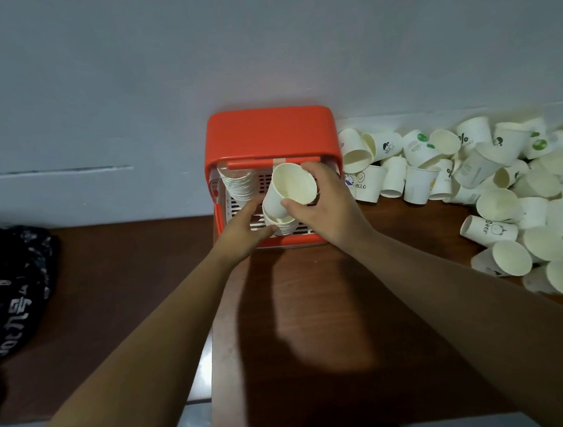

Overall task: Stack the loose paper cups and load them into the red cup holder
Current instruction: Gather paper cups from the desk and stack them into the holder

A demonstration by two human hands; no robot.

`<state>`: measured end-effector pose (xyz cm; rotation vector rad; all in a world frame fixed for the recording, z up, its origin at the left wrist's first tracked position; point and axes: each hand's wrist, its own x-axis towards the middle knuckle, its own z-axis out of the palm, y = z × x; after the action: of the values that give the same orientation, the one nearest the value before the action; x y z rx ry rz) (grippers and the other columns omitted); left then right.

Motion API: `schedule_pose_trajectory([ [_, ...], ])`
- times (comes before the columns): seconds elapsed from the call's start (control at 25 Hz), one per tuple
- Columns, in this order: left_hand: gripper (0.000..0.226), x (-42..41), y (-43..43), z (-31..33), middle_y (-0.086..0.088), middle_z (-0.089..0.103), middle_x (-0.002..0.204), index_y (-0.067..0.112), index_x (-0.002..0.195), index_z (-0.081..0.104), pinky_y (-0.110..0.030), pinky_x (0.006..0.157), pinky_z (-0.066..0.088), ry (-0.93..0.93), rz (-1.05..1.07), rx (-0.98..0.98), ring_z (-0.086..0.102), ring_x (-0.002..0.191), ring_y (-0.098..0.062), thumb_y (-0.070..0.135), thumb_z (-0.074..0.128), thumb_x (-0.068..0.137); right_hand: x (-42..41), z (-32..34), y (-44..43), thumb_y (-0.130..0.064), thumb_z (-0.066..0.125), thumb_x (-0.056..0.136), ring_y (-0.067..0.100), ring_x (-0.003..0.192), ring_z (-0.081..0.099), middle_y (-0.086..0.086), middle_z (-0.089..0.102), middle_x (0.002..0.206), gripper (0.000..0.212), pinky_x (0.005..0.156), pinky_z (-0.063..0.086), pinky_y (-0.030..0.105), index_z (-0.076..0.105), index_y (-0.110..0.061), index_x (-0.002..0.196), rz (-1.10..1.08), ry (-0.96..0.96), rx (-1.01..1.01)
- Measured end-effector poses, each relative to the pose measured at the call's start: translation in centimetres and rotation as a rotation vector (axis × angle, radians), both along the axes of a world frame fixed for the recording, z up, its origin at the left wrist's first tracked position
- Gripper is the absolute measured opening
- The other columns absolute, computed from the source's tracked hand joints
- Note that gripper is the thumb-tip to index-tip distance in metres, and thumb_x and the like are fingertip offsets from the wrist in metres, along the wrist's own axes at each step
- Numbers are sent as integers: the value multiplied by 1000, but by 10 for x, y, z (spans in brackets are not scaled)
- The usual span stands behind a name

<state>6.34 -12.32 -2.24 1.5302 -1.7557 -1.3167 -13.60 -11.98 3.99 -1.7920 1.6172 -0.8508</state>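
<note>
The red cup holder [268,130] stands against the wall at the back of the wooden table. Its open front shows a slotted tray. A stack of white cups [238,183] lies inside on the left. My right hand [324,205] grips a single white paper cup [291,186], tilted with its mouth toward me, over a second stack of cups [283,225] in the holder. My left hand [244,232] reaches into the holder and touches that second stack at its left side.
A large heap of loose paper cups [498,192], some printed, covers the table to the right of the holder. A dark printed cloth [5,284] lies at the left edge. The brown table [317,313] ends near my body.
</note>
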Motion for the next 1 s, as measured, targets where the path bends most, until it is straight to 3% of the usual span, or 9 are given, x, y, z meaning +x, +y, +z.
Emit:
schedule_pose_trajectory([
  [0.16, 50, 2, 2, -3, 11, 56, 139, 33, 145, 46, -41, 111, 42, 40, 27, 47, 54, 126, -10, 27, 60, 97, 4, -10, 1, -35, 78, 77, 19, 117, 51, 5, 55, 128, 66, 96, 40, 26, 49, -11, 132, 55, 96, 56],
  [0.28, 42, 2, 5, 1, 10, 57, 139, 33, 143, 49, -36, 112, 38, 146, 120, 128, 51, 129, -9, 36, 52, 101, 7, -17, -1, -33, 77, 80, 21, 126, 45, 6, 50, 138, 73, 99, 33, 25, 43, -12, 140, 128, 202, 150],
  [0.4, 44, -1, 6, 4, 15, 59, 134, 37, 140, 51, -26, 102, 45, 214, 100, 132, 55, 124, -4, 42, 58, 97, 8, -28, -3, -27, 76, 82, 21, 128, 45, 5, 48, 143, 75, 97, 34, 24, 37, -14, 145, 152, 133, 256],
  [0.6, 51, -3, 6, 0, 13, 59, 130, 32, 143, 47, -12, 85, 46, 142, 85, 80, 58, 112, 5, 33, 64, 95, 5, -39, -3, -20, 79, 80, 21, 122, 52, 3, 55, 136, 76, 90, 38, 22, 39, -20, 144, 97, 89, 266],
  [0.72, 50, -7, 8, 4, 12, 56, 134, 33, 144, 44, -27, 96, 47, 57, 81, 37, 56, 120, -7, 35, 61, 97, 5, -38, -4, -24, 80, 79, 22, 120, 54, 4, 57, 132, 73, 87, 43, 24, 39, -16, 139, 116, 75, 277],
  [0.84, 53, -9, 14, 8, 0, 49, 142, 24, 142, 43, -37, 102, 45, -91, 158, -25, 51, 125, -16, 39, 61, 94, -4, -31, 3, -31, 79, 79, 23, 124, 50, 8, 52, 136, 79, 92, 40, 27, 36, -8, 141, 108, 112, 314],
  [1.0, 24, -22, 37, 21, 1, 50, 113, 19, 111, 54, -32, 83, 50, -196, 250, -158, 53, 95, -8, 32, 60, 92, -63, -26, 35, -31, 75, 83, 14, 119, 52, -1, 51, 130, 62, 92, 43, 26, 47, -15, 136, 13, 154, 306],
])
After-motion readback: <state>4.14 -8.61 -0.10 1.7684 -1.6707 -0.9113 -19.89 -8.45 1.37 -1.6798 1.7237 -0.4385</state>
